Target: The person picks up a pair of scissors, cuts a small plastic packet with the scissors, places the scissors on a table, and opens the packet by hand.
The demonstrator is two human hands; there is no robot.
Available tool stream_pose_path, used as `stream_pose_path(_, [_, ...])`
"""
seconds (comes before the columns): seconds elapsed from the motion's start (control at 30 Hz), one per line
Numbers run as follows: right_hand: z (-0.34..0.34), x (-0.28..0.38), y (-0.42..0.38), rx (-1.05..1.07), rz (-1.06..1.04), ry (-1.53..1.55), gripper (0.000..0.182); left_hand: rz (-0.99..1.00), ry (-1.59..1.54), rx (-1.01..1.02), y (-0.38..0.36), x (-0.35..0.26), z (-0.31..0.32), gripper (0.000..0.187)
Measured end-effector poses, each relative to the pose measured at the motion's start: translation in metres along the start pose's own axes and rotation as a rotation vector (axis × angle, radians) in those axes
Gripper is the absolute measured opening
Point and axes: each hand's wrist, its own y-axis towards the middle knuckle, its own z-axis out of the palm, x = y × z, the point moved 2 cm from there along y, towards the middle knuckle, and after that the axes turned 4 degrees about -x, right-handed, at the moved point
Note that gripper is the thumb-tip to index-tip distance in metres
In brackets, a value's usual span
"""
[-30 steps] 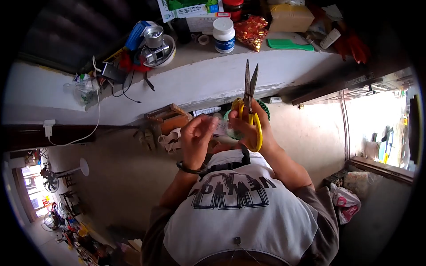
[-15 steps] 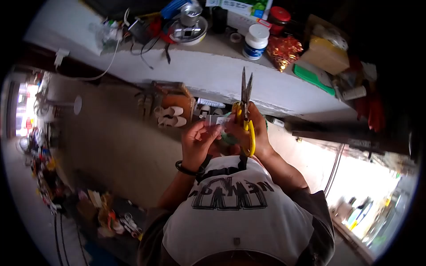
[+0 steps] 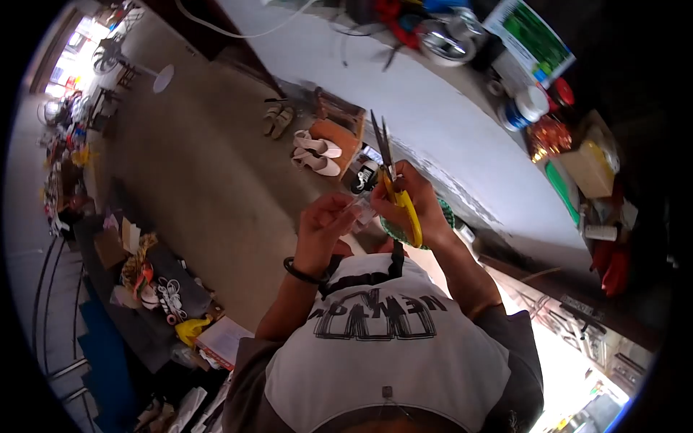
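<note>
In my right hand (image 3: 424, 206) is a pair of scissors (image 3: 408, 213) with yellow handles. Its dark blades point up and away from me, parted slightly at the tips. My left hand (image 3: 321, 225) pinches a small clear plastic bag (image 3: 363, 211) between thumb and fingers, in front of my chest. The bag reaches across to the fingers of my right hand, just left of the scissors' handles. A black band (image 3: 302, 271) circles my left wrist. Below and behind my right hand shows the edge of a green round thing (image 3: 448, 211).
Pale shoes (image 3: 317, 153) rest by a small wooden stool (image 3: 345, 130), with a black sneaker (image 3: 366, 175) beside it. Along the right runs a ledge (image 3: 462, 123) bearing a white jar (image 3: 525, 108), a metal bowl (image 3: 446, 45) and boxes. A cluttered dark surface (image 3: 162, 267) lies at left.
My view has turned, so the ledge now slants down to the right and more floor shows. The scissors' blades lean further left. The plastic bag, earlier held up flat, sits lower between my hands.
</note>
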Motion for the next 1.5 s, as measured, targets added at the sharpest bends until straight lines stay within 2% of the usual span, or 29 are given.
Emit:
stream_pose_path(0.2, [0.146, -0.006, 0.07, 0.11, 0.006, -0.024, 0.033, 0.076, -0.116, -0.147, -0.01, -0.05, -0.138, 0.011])
stream_pose_path(0.4, [0.313, -0.001, 0.137, 0.276, -0.014, -0.037, 0.038, 0.322, -0.08, -0.302, -0.032, -0.118, -0.283, 0.008])
stream_pose_path(0.43, [0.333, -0.002, 0.149, 0.298, -0.046, -0.084, 0.044, 0.358, -0.085, -0.367, -0.036, -0.128, -0.305, 0.007])
stream_pose_path(0.53, [0.385, 0.014, 0.172, 0.306, -0.333, -0.447, 0.05, 0.448, -0.121, -0.557, -0.048, -0.153, -0.368, 0.006])
stream_pose_path(0.57, [0.403, 0.011, 0.181, 0.332, -0.334, -0.441, 0.054, 0.468, -0.15, -0.615, -0.049, -0.156, -0.391, 0.006])
stream_pose_path(0.67, [0.452, 0.022, 0.219, 0.533, -0.361, -0.666, 0.052, 0.509, -0.169, -0.761, -0.049, -0.168, -0.444, 0.005])
stream_pose_path(0.7, [0.471, 0.022, 0.232, 0.555, -0.43, -0.701, 0.051, 0.519, -0.162, -0.803, -0.047, -0.174, -0.459, 0.005])
stream_pose_path(0.8, [0.519, 0.01, 0.283, 0.626, -0.71, -0.694, 0.065, 0.553, -0.262, -0.854, -0.034, -0.199, -0.501, 0.004])
stream_pose_path(0.93, [0.587, 0.015, 0.357, 0.737, -0.753, -0.697, 0.053, 0.628, -0.168, -0.94, -0.013, -0.243, -0.556, 0.005])
stream_pose_path(1.07, [0.652, 0.031, 0.428, 0.833, -0.78, -0.689, 0.055, 0.745, -0.145, -1.012, 0.014, -0.298, -0.606, 0.008])
stream_pose_path(1.2, [0.705, 0.037, 0.484, 0.859, -0.831, -0.59, 0.061, 0.706, -0.266, -1.065, 0.039, -0.336, -0.645, 0.009])
stream_pose_path(1.3, [0.742, 0.039, 0.522, 0.895, -0.815, -0.606, 0.063, 0.769, -0.179, -1.092, 0.06, -0.359, -0.689, 0.011])
stream_pose_path(1.5, [0.814, 0.034, 0.587, 0.895, -0.753, -0.636, 0.065, 0.788, -0.209, -1.022, 0.099, -0.409, -0.771, 0.012])
